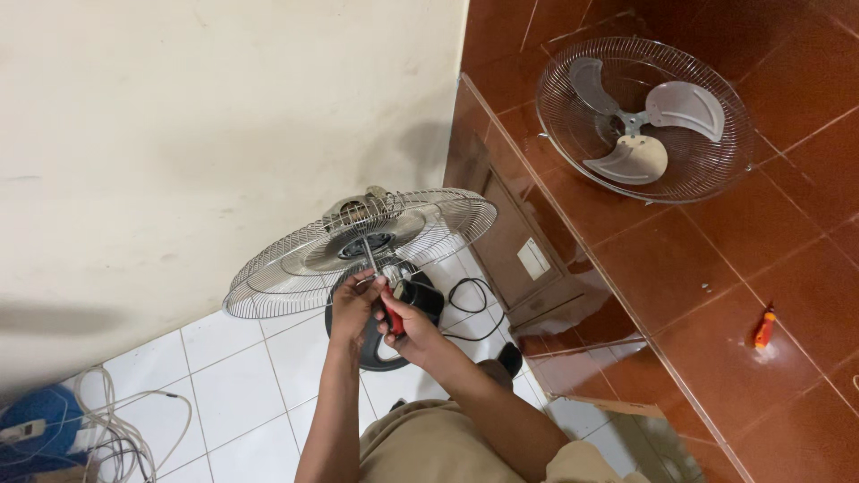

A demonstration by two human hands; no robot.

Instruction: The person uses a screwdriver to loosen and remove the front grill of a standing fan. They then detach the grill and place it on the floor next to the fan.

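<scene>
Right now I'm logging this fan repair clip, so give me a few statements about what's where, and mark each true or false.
1. The right hand holds a tool with a red handle. True.
2. The fan blades are mounted on the fan on the floor. False: they lie inside a loose wire guard up on the red tiled counter.
3. A small orange screwdriver lies on the counter, away from both hands. True.
4. The left hand rests on the counter. False: it is at the middle of the rear guard of the fan, beside the right hand.
5. The floor is tiled red. False: it is white.
</scene>
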